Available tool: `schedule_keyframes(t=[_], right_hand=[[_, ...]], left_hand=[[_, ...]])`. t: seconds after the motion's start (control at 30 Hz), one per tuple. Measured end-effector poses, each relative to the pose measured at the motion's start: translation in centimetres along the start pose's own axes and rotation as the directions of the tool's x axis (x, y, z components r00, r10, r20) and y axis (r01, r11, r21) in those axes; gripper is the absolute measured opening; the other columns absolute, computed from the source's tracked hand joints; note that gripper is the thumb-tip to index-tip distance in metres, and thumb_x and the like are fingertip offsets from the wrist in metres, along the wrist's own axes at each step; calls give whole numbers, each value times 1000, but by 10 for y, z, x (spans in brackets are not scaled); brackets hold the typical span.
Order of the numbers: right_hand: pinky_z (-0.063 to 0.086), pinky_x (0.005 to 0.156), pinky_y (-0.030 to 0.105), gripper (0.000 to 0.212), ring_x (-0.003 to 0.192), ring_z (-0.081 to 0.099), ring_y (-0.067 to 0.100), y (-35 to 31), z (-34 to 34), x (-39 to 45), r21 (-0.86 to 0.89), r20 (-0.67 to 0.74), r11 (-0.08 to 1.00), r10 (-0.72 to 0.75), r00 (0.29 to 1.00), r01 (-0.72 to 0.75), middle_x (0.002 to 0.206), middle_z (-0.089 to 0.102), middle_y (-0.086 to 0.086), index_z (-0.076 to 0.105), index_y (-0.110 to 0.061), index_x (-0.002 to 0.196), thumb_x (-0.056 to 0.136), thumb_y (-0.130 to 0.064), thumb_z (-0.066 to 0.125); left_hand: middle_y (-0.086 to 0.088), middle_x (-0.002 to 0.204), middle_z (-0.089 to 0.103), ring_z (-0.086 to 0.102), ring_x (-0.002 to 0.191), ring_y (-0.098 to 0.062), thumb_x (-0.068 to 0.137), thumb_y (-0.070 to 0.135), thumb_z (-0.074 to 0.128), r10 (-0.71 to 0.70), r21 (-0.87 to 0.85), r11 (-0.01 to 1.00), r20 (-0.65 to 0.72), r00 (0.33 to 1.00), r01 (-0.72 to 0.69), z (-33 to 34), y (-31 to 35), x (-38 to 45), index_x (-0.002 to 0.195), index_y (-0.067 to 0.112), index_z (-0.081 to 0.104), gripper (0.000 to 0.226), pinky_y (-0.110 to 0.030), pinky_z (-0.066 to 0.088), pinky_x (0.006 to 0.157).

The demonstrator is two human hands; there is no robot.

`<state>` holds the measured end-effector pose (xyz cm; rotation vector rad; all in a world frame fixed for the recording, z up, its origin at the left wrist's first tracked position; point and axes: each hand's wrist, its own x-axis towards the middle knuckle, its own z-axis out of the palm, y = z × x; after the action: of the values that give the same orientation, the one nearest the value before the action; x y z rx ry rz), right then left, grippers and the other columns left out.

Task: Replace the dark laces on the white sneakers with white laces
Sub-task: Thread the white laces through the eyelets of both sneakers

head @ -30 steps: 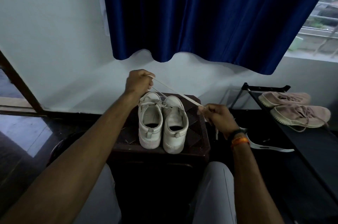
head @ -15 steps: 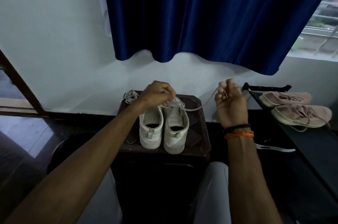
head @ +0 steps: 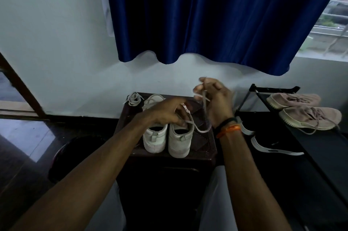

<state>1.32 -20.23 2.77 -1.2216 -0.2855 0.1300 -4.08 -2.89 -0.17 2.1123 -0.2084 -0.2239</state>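
Note:
Two white sneakers stand heels toward me on a dark wooden stool (head: pixel 204 152): the left sneaker (head: pixel 154 137) and the right sneaker (head: pixel 179 140). My left hand (head: pixel 167 111) lies over their tongues and pinches a white lace (head: pixel 197 127) near the right sneaker's eyelets. That lace loops down past the shoe and runs up into my right hand (head: pixel 214 97), which holds its end raised above the stool's right side. A coiled spare lace (head: pixel 133 98) lies at the stool's back left corner. The eyelets are hidden by my left hand.
A black shoe rack (head: pixel 320 142) at the right carries a pair of pink sneakers (head: pixel 308 115). A black shoe with a white sole (head: pixel 271 146) lies between stool and rack. A blue curtain (head: pixel 207 14) hangs on the white wall behind. My knees flank the stool.
My left hand has come down from the stool's back left onto the sneakers' tongues. My right hand rose from low right to above the stool, and the taut lace now hangs slack in a loop.

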Motion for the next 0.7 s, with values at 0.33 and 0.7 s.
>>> schedule_keyframes(t=[0.33, 0.7], right_hand=[[48, 56, 24, 22, 57, 58, 11, 32, 4, 8, -247, -137, 965, 58, 989, -91, 87, 72, -4, 72, -9, 86, 94, -3, 53], [51, 76, 23, 8, 78, 68, 5, 56, 7, 10, -836, 253, 519, 71, 965, 181, 80, 77, -8, 82, -27, 89, 86, -25, 74]], left_hand=[[5, 88, 64, 60, 86, -18, 66, 36, 81, -28, 409, 888, -410, 912, 212, -4, -19, 0, 93, 19, 60, 38, -40, 49, 86], [-4, 62, 58, 56, 66, -22, 77, 28, 68, -117, 450, 829, -442, 889, 333, -2, -18, 2, 61, 9, 65, 25, -29, 37, 60]])
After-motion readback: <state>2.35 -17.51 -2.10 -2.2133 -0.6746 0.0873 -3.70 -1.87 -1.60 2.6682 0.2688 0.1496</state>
